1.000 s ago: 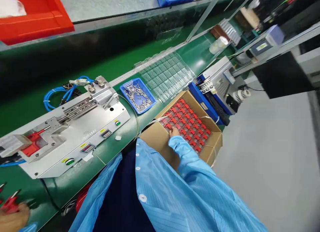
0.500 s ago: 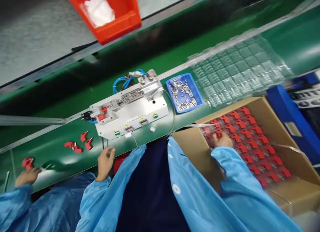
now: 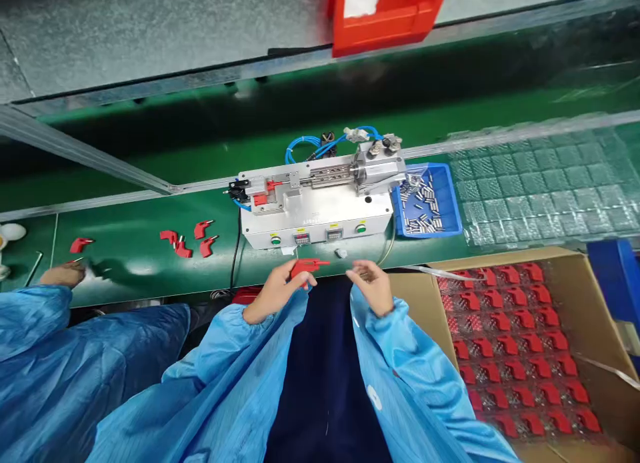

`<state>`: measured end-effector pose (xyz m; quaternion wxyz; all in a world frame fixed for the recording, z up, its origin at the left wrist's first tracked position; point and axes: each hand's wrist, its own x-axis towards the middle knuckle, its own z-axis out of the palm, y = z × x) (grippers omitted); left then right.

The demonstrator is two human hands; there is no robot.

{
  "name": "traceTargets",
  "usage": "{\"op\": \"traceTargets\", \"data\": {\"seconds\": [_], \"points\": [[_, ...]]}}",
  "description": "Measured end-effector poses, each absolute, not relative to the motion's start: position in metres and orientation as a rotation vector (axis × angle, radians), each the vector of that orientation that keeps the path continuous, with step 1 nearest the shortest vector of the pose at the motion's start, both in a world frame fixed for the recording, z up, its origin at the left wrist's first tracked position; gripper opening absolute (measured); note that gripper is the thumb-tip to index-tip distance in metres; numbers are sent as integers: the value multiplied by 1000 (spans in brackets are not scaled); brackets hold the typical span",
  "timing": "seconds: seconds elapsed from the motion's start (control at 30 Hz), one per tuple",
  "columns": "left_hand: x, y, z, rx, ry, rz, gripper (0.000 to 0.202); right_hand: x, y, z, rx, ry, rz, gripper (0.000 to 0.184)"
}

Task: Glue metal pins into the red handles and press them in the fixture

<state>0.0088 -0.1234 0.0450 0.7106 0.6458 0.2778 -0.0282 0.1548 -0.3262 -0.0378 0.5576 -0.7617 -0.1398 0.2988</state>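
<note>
My left hand (image 3: 281, 291) is closed on a red pistol-shaped plastic part (image 3: 311, 266), held in front of the machine with its thin end pointing right. Whether a second part is in the same grip I cannot tell. Just to the right, my right hand (image 3: 373, 286) hovers with bent fingers apart and no object visible in it. Behind both hands stands a silver bench machine (image 3: 320, 210) with green buttons and blue air hoses. A similar red part (image 3: 260, 199) sits in the fixture at its left end.
A blue tray (image 3: 454, 200) of small metal pins is right of the machine. A cardboard box (image 3: 583, 303) holds rows of red parts. Clear blister trays (image 3: 550, 183) lie behind it. Several red parts (image 3: 201, 230) lie left, near a co-worker's hand (image 3: 64, 274).
My right hand has left the box and come in front of the machine. My left hand has moved right and now holds a red pistol-shaped part. The view has swung left.
</note>
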Motion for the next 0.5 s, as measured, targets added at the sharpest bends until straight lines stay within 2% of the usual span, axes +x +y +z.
{"op": "traceTargets", "data": {"seconds": [0.13, 0.23, 0.33, 0.5], "points": [[-10, -119, 37, 1146, 767, 146, 45, 179, -307, -100, -2091, -267, 563, 55], [-16, -118, 35, 1098, 795, 197, 38, 178, -284, -114, -2152, -224, 538, 52], [-20, -114, 45, 1168, 789, 192, 35, 167, -284, -92, -2017, -284, 558, 53], [-24, -111, 66, 1238, 780, 227, 37, 142, -311, -5, -1755, -485, 676, 42]]}}
